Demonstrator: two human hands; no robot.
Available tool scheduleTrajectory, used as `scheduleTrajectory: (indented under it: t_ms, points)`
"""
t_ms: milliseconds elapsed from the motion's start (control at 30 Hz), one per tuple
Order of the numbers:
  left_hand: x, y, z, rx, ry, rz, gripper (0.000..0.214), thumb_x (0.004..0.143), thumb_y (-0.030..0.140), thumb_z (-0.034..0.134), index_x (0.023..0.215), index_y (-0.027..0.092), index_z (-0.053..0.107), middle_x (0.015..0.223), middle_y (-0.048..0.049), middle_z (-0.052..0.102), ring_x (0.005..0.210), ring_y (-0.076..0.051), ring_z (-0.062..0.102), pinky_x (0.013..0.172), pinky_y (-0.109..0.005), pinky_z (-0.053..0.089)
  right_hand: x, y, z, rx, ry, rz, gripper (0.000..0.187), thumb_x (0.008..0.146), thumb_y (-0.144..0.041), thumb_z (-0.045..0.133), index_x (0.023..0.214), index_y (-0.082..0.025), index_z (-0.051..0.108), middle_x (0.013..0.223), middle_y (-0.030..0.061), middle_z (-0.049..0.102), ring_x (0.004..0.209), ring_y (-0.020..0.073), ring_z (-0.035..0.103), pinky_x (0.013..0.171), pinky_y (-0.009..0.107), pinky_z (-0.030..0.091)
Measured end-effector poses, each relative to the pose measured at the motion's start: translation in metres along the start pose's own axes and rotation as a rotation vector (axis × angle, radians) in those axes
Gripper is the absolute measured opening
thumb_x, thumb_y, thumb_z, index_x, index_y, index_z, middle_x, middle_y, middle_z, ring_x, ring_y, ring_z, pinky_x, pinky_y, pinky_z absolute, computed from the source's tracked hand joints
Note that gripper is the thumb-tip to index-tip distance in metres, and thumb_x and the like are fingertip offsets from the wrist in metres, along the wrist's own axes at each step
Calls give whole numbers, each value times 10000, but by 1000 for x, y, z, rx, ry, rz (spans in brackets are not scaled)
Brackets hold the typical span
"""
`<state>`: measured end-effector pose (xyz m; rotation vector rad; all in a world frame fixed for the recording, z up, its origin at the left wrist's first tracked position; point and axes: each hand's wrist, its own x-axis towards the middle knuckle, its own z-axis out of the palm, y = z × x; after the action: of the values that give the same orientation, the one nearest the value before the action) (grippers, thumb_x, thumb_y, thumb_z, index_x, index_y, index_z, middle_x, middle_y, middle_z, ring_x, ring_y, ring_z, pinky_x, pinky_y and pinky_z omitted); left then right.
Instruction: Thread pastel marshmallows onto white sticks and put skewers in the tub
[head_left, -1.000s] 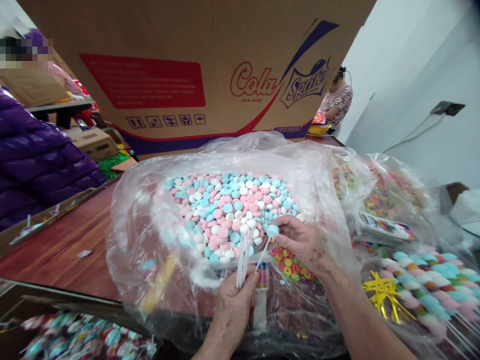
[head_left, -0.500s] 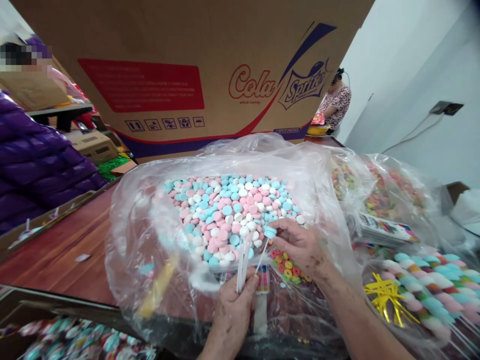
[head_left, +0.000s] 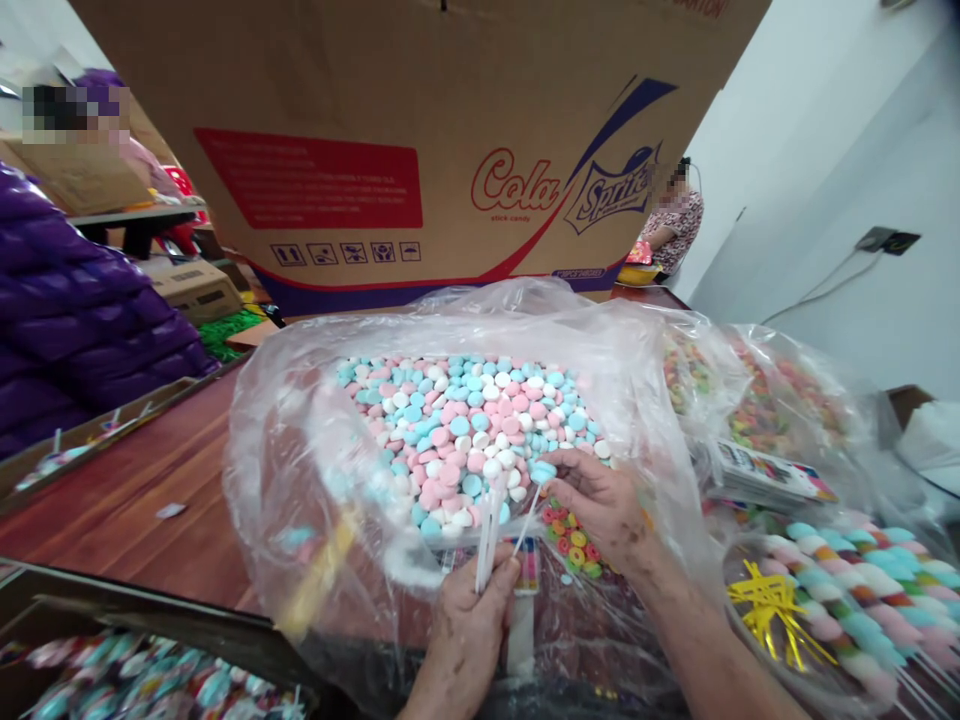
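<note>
My left hand [head_left: 474, 620] is closed around several thin white sticks [head_left: 488, 535] that point upward. One of these sticks leans right, toward a pale blue candy [head_left: 541, 472] pinched between the thumb and fingers of my right hand [head_left: 600, 505]. The stick's tip meets the candy's underside; whether it has gone in cannot be seen. Behind both hands a clear plastic bag [head_left: 277, 420] lies spread open, with a heap of pink, white and blue round candies [head_left: 465, 420] in it. Small ring-shaped candies [head_left: 574, 540] in red, yellow and green lie beneath my right hand.
Finished candy sticks [head_left: 862, 590] and yellow twist ties [head_left: 780, 612] lie in a clear tub at right. A large carton [head_left: 450, 90] stands behind the bag. Wrapped candies fill a box [head_left: 150, 670] at lower left. Two people sit farther back.
The whole view has shifted slightly, so the scene sits a little lower and to the right. Both hands keep the same hold on the sticks and the blue candy.
</note>
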<state>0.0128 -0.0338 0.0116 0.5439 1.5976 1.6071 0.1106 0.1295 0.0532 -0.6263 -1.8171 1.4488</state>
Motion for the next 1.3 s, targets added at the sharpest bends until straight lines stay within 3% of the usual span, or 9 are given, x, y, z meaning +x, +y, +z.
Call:
scheduleTrajectory:
  t_ms: [300,533,733,1033,1167,1300]
  points:
    - [1,-5,4,-23,25,8,376,747,505,715,832,144,774,443,57,427,425,-107,344,410,-215,280,0,3,1,-171,33,-230,175,793,-206,677,963,-242,699,960,39,684,873,179,635,775,305,530]
    - [-4,8,2,21,-37,-48,353,784,504,675,768,155,722,454,56,445,397,-100,322,383,-218,221,1,1,-3,-96,-49,-133,184,811,-237,677,987,-251,730,952,19,715,798,153,663,683,261,548]
    - [-2,-2,1,7,-20,-5,313,828,463,649,767,157,673,466,69,418,417,-97,326,404,-213,224,0,1,1,-197,-53,-246,188,828,-225,658,985,-264,754,987,46,728,960,202,666,868,346,547]
    - [-3,-2,2,41,-5,-1,356,844,470,631,922,138,732,475,70,401,419,-98,317,397,-216,207,-4,4,12,-42,-35,-36,180,791,-258,674,955,-243,746,862,13,681,721,145,630,638,255,531]
    - [-1,-1,3,-8,21,8,379,806,494,671,907,136,736,461,70,412,420,-102,342,411,-221,249,-7,0,18,-130,-58,-94,175,799,-249,663,952,-239,747,862,17,700,746,152,637,695,270,532]
    - [1,0,5,-76,70,18,336,781,443,714,930,142,716,480,63,474,452,-111,407,443,-221,311,-19,-6,29,-268,-173,-191,199,861,-221,597,1001,-230,739,898,34,716,822,163,663,786,285,535]
